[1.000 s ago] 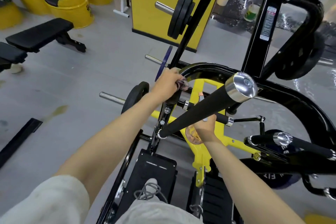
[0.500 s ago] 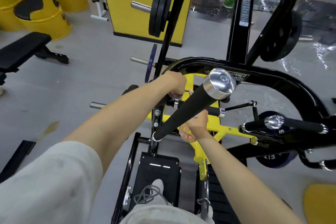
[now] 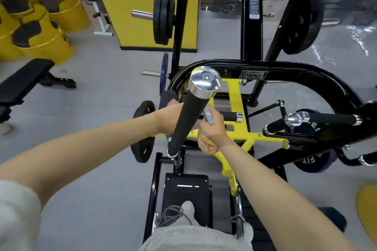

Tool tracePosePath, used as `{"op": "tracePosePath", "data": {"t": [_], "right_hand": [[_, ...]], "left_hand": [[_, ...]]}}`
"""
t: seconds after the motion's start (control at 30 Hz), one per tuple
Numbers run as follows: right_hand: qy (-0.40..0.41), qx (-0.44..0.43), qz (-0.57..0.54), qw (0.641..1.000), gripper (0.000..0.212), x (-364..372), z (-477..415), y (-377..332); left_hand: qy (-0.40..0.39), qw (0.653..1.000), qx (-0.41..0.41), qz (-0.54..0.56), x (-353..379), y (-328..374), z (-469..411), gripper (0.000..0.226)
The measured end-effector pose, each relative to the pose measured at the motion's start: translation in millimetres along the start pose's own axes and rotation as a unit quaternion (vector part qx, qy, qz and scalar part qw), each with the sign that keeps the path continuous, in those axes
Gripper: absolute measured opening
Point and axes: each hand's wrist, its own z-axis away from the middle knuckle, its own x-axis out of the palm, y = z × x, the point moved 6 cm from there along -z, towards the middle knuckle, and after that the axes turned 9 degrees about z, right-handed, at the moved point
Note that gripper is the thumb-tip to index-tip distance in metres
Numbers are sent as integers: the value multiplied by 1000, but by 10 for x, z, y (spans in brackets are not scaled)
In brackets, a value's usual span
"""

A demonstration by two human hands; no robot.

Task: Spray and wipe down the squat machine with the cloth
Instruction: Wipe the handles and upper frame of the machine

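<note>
Left hand (image 3: 167,117) reaches the short black grip (image 3: 167,96) of the squat machine (image 3: 306,76), fingers hidden behind the padded handle (image 3: 183,124); its hold, and the cloth, cannot be told. Right hand (image 3: 214,128) grips the spray bottle (image 3: 206,145): spraying seems in hand, and wiping that grip should come next.

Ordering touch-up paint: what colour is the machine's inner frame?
Yellow; the inner frame shows best in the head view.

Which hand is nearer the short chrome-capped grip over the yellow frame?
Right. The right hand, holding the spray bottle, is just left of the short grip. The left hand is farther left, beyond the long black handle.
</note>
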Motion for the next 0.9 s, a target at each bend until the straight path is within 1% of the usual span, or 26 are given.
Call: {"op": "tracePosePath", "data": {"t": [0.03,0.07,0.1,0.13,0.17,0.2,0.23,0.27,0.3,0.33,0.37,0.4,0.43,0.47,0.5,0.53,0.57,0.6,0.63,0.67,0.7,0.73,0.77,0.83,0.87,0.9], "right_hand": [[-8,16,9,1000,64,-12,21,-11],[-19,19,21,999,67,-18,30,-16],[-28,11,23,999,69,-9,24,9],[-34,5,26,999,71,-10,21,15],[-39,3,23,999,73,-2,8,30],[-46,2,21,999,73,-1,-1,41],[-52,5,18,998,74,3,-2,38],[-56,6,17,998,74,1,10,18],[-56,7,14,998,74,-2,15,8],[-52,6,8,999,73,-16,13,-1],[-48,9,-2,999,71,-24,3,-6],[-43,12,-9,999,69,-39,-2,-12],[-40,13,-13,999,68,-50,-3,-30],[-36,7,-9,999,67,-58,-4,-49],[-33,-6,-3,999,66,-61,-3,-53],[-33,-18,2,999,64,-59,3,-43],[-29,-32,9,999,61,-50,14,-28],[-22,-46,19,999,56,-32,31,-13],[-16,-60,28,998,52,-4,42,21],[-9,-68,34,997,49,15,59,47],[-2,-71,37,997,48,32,69,75],[4,-70,38,997,46,40,68,98],[7,-72,37,997,44,46,62,114],[9,-70,36,997,28,48,39,149],[12,-66,35,997,23,41,36,152],[15,-66,34,997,25,39,32,147]], "left_hand": [[-5,993,-56,100,117,-64,9,28],[-9,991,-63,116,202,-129,-10,33],[-30,994,-83,57,190,-139,76,33],[-44,996,-78,9,160,-125,145,28],[-59,997,-55,10,139,-104,175,27],[-70,997,-24,-23,46,-25,264,31],[-17,998,18,-56,-56,22,347,35],[-9,991,55,-120,-16,3,442,35],[-11,983,68,-171,80,-54,461,33],[1,981,60,-186,128,-136,487,31],[58,969,96,-222,245,-215,486,32],[84,965,101,-229,318,-262,522,31],[108,969,113,-193,388,-287,527,28],[158,967,111,-169,345,-244,577,22],[242,959,100,-110,309,-265,610,16],[328,942,63,-38,189,-282,671,14],[409,911,16,47,89,-372,697,18],[453,881,-48,125,-1,-493,679,24],[472,855,-103,188,-63,-611,619,26],[461,843,-142,239,-153,-631,548,25],[445,834,-153,288,-263,-599,466,24],[421,821,-164,350,-402,-518,417,28],[373,815,-183,403,-482,-473,330,35],[264,820,-243,446,-522,-502,185,43],[221,826,-245,458,-514,-560,101,37],[205,828,-230,468,-501,-684,21,26]]}}
